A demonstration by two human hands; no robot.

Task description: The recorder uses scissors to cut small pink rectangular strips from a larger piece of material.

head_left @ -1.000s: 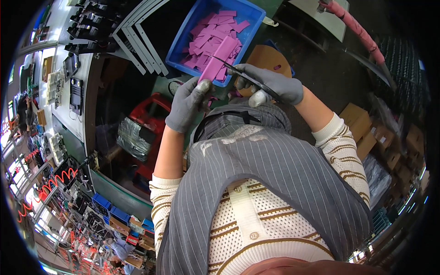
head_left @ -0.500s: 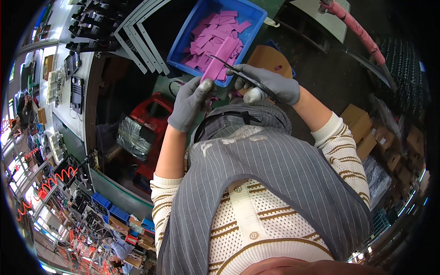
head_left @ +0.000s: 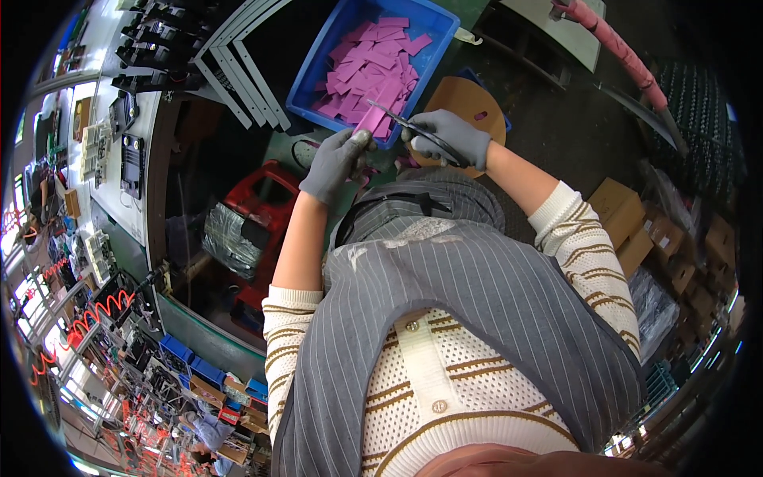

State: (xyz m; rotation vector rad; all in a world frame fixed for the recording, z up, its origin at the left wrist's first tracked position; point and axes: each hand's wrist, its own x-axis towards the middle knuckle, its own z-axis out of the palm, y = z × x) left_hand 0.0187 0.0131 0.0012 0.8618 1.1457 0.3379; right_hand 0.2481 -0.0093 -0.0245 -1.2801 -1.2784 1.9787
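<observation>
My left hand (head_left: 337, 165), in a grey glove, pinches a pink strip (head_left: 370, 120) of flat sheet material between thumb and fingers. My gloved right hand (head_left: 455, 138) is closed around the black handles of a pair of scissors (head_left: 435, 141). The blades point left and cross the strip just beyond my left fingertips. Both hands work over the near edge of a blue plastic bin (head_left: 435, 60). Inside it lies a heap of loose pink pieces (head_left: 372, 60), mostly small rectangles. The strip's far end is hard to tell from the heap behind it.
Grey metal frames (head_left: 238, 75) lean left of the bin. A round brown board (head_left: 465, 103) sits right of it. Below my left forearm's side is a red stool-like object (head_left: 274, 187). Cardboard boxes (head_left: 616, 211) stand at the right, a workbench (head_left: 119, 195) at the left.
The strip in my left hand looks shorter beyond the blades, its long far part gone from above the heap. My right hand has shifted slightly left and up with the scissors.
</observation>
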